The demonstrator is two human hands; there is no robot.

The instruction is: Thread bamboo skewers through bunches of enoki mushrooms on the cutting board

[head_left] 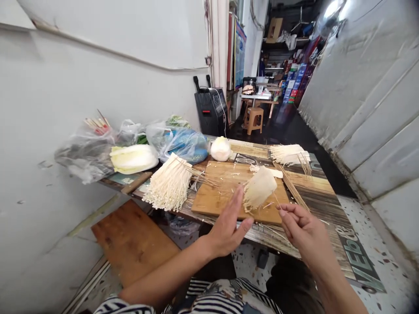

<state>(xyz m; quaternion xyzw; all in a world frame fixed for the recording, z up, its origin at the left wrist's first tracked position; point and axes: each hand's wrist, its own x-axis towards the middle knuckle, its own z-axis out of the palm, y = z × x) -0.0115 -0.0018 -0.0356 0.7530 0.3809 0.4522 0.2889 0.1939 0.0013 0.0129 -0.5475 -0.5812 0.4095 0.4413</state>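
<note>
My right hand (303, 231) pinches the end of a thin wooden skewer (277, 200), whose other end runs into a flat bunch of enoki mushrooms (261, 187) held over the cutting board (209, 196). Fingers stretched out and held together, my left hand (227, 224) is beside the bunch's left edge; whether it touches cannot be told. Behind the bunch, a small enoki piece (275, 172) lies on the board among scattered bits. A pile of skewered enoki (170, 183) sits left of the board. Loose skewers (294, 189) lie along the board's right side.
More skewered enoki (288, 154) lies at the table's far right. Along the back are a round white vegetable (220, 149), plastic bags (183, 141) and a napa cabbage (133, 158). A knife handle (135, 183) is at the left edge; a black speaker (212, 111) stands behind.
</note>
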